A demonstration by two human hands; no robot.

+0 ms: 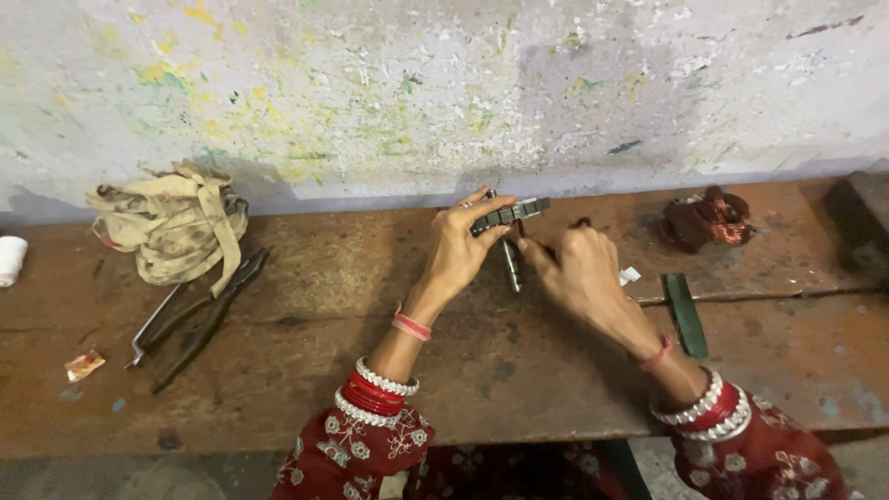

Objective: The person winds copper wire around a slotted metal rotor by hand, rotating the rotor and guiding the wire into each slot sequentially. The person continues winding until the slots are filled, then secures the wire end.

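Head view: the person's left hand (460, 248) is raised over the middle of a worn, rust-brown workbench (370, 370), its fingers curled around one end of a small dark metal block (510, 214) with ridged, stacked edges. The block sits above the bench surface, close to the paint-flecked wall (444, 83), and juts out to the right of the hand's fingertips. A thin metal rod (511, 264) hangs down from under the block, between the two hands. The right hand (576, 273) is just beside it, fingers partly bent, with the forefinger and thumb stretched toward the rod; whether they actually pinch it cannot be told from here. Both wrists carry red and white bangles above red patterned sleeves.

On the left of the bench lies a crumpled, dirty cloth (173, 222), and touching its lower edge are long-handled pliers (199, 315) lying at a slant. A small torn wrapper (83, 365) sits near the front left edge, and part of a white cup (11, 259) shows at the far left. To the right of the hands lies a flat green-grey file (686, 315), with a scrap of white paper (630, 275) near it. Further back on the right rests a bundle of copper wire winding (708, 218), well apart from the hands
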